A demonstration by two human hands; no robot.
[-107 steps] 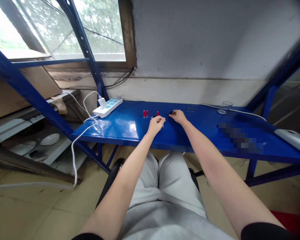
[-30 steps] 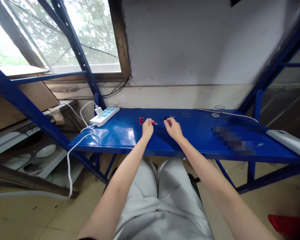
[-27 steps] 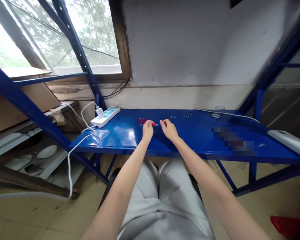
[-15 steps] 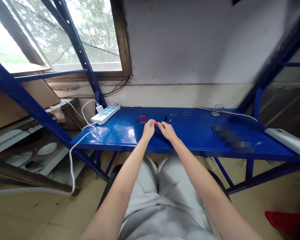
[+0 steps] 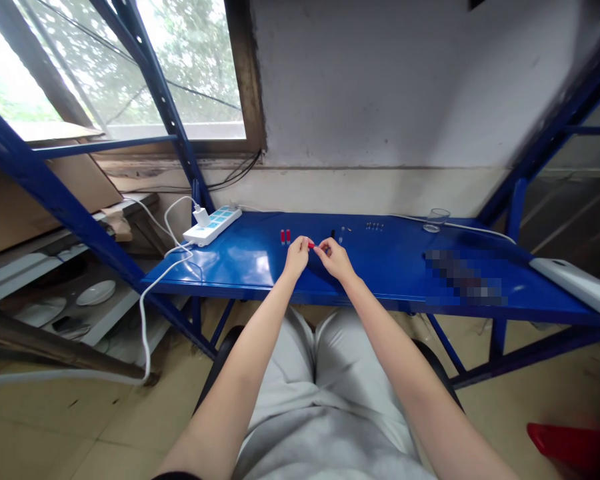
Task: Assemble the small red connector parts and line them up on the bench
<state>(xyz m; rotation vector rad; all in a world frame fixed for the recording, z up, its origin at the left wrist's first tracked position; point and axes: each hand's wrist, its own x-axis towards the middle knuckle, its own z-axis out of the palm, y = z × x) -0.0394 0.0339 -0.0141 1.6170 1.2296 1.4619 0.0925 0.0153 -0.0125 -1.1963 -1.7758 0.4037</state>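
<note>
Just above the blue table (image 5: 240,267), my left hand (image 5: 297,254) pinches one end of a small red tube (image 5: 311,246). At its other end are the closed fingertips of my right hand (image 5: 334,257); they partly cover what they grip. Behind my left hand stand two small tubes with red upper parts and clear lower ends (image 5: 285,235). A small black piece (image 5: 333,234) and tiny clear pieces (image 5: 342,233) lie just beyond my right hand. Farther right, several tiny pieces (image 5: 375,227) are lined up.
A white power strip (image 5: 213,227) with a plug and cable lies at the table's left. A clear glass cup (image 5: 437,221) is at the back right. A blurred-out dark object (image 5: 463,275) and a white flat object (image 5: 575,283) lie to the right. Blue frame posts rise on both sides.
The fingers of my right hand have shifted and curled slightly at the end of the red tube. My left hand keeps its pinch. The camera view has moved a little.
</note>
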